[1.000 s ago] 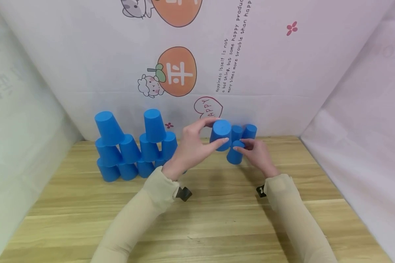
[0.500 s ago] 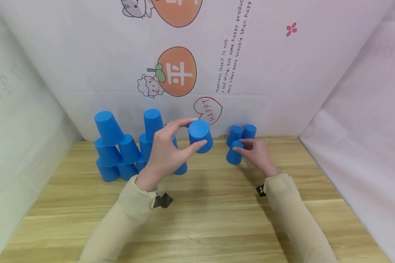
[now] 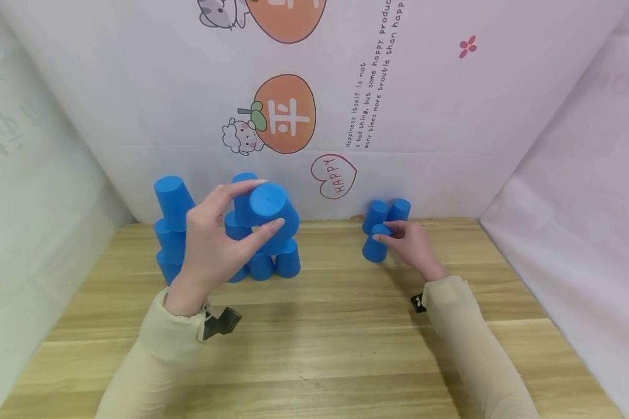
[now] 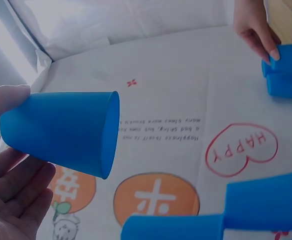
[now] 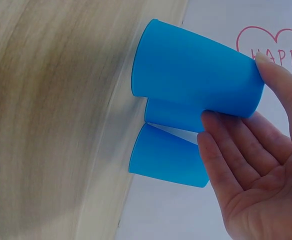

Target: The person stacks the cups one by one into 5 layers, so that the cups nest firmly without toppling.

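Note:
My left hand [image 3: 215,250] pinches an upside-down blue cup [image 3: 268,201] near its base, thumb on one side and fingers on the other. In the left wrist view this blue cup [image 4: 61,130] has its wide mouth facing away from the palm. It overlaps the stacked blue cups [image 3: 288,260] behind it in the head view. On the right, my right hand [image 3: 415,247] grips the narrow top of another inverted cup [image 3: 374,250], fingertips and thumb around it. The right wrist view shows that cup [image 5: 196,70] close over the table.
Two more inverted cups [image 3: 400,210] stand behind the right hand, by the back wall. Left of centre rises a tiered stack with a top cup [image 3: 172,201], partly hidden by my left hand. A wooden table [image 3: 335,337] meets printed white sheeting [image 3: 419,180] behind.
My left hand has carried its cup leftward from beside the right-hand cups to in front of the stack. The right hand stays in place on its cup.

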Available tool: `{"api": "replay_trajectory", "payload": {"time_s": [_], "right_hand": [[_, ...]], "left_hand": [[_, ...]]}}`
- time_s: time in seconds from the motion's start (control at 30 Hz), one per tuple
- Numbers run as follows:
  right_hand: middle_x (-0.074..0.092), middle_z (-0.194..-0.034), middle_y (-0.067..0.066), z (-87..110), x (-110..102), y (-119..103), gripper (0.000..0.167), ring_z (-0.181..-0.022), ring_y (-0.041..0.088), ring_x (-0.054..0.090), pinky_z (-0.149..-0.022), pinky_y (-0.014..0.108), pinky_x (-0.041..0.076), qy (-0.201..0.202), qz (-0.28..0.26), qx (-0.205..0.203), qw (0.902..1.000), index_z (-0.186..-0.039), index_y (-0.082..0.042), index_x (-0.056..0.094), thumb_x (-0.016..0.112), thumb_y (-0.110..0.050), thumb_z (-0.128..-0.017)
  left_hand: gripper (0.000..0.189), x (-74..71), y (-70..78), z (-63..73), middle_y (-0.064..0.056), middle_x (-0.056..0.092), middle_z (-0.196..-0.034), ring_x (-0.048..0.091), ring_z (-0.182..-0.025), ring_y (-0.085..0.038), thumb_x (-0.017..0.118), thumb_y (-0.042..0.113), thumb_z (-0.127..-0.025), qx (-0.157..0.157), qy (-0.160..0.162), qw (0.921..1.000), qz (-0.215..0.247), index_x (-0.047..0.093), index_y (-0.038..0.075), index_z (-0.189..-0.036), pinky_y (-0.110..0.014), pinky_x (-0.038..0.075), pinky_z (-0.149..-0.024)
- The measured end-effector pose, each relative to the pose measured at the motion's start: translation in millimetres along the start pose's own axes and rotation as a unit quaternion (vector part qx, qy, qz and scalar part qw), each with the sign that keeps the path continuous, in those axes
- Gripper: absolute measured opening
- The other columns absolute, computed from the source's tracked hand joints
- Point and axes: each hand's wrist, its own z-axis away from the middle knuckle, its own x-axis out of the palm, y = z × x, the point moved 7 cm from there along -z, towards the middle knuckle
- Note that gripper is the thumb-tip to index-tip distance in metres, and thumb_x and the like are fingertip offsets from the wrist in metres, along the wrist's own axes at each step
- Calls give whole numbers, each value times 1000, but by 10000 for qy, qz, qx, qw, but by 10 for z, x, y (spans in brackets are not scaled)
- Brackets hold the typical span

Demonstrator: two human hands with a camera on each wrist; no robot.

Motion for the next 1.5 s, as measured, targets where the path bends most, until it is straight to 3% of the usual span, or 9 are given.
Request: {"api": "replay_trajectory", "payload": {"time_s": [0.2,0.4,0.63,0.8,0.93,1.03,1.13,1.3,1.5], "right_hand": [[69,-119,21,-4,-27,-11,61,-102,33,68,-87,49,57,5,-38,-3,10000,-132,4,64,77,-40,-92],[69,-118,21,8,-34,-16,60,-101,33,68,-86,49,57,22,0,-28,10000,-131,4,64,77,-39,-92],[70,-116,21,14,-30,-26,59,-99,32,68,-85,49,57,61,63,-57,9999,-130,4,65,77,-39,-92],[70,-116,20,20,-33,-21,59,-99,32,68,-85,49,57,54,46,-46,10000,-131,4,65,78,-39,-92],[70,-117,20,19,-34,-6,60,-100,32,68,-86,49,57,59,7,-12,10000,-131,4,65,77,-40,-92],[70,-116,20,14,-31,-4,60,-100,32,68,-86,49,57,68,11,-29,10000,-131,4,65,78,-40,-92],[70,-116,20,9,-26,-8,60,-99,32,68,-86,49,57,77,41,-67,9999,-130,4,66,78,-41,-91],[70,-115,20,5,-14,-10,60,-98,31,68,-85,49,57,75,71,-87,9999,-130,4,66,78,-41,-91],[70,-116,20,7,-6,-14,59,-99,32,68,-85,49,57,64,52,-90,9999,-130,4,66,77,-40,-92]], "left_hand": [[59,-279,-13,-71,-4,71,-122,64,-114,-20,80,42,-85,23,352,9993,-87,69,4,-128,-44,48,-100],[66,-527,18,-149,-7,73,-116,66,-110,-21,77,53,-84,60,901,9958,-172,71,-1,-122,-39,47,-100],[65,-798,106,-247,-16,73,-113,67,-108,-18,82,42,-80,60,1490,9888,55,68,-10,-116,-35,49,-100],[57,-929,84,-312,-15,73,-114,66,-110,-23,84,33,-79,-35,1675,9858,-70,70,-9,-116,-36,48,-101],[52,-992,-27,-385,-9,73,-118,65,-113,-19,84,26,-81,-161,1487,9871,-562,71,-4,-120,-34,47,-102],[48,-1016,-168,-435,-4,72,-121,64,-114,-15,85,21,-82,-477,1293,9858,-963,71,1,-123,-31,43,-104],[49,-1007,-354,-464,-1,71,-124,62,-118,-12,86,22,-84,-1060,987,9821,-1206,69,8,-128,-30,36,-110],[57,-945,-667,-426,1,66,-133,56,-127,-13,81,37,-88,-1914,352,9695,-1490,63,14,-137,-36,24,-117],[58,-872,-857,-367,-8,65,-134,54,-127,-25,81,37,-88,-1881,-13,9670,-1720,64,10,-136,-48,30,-114]]}}
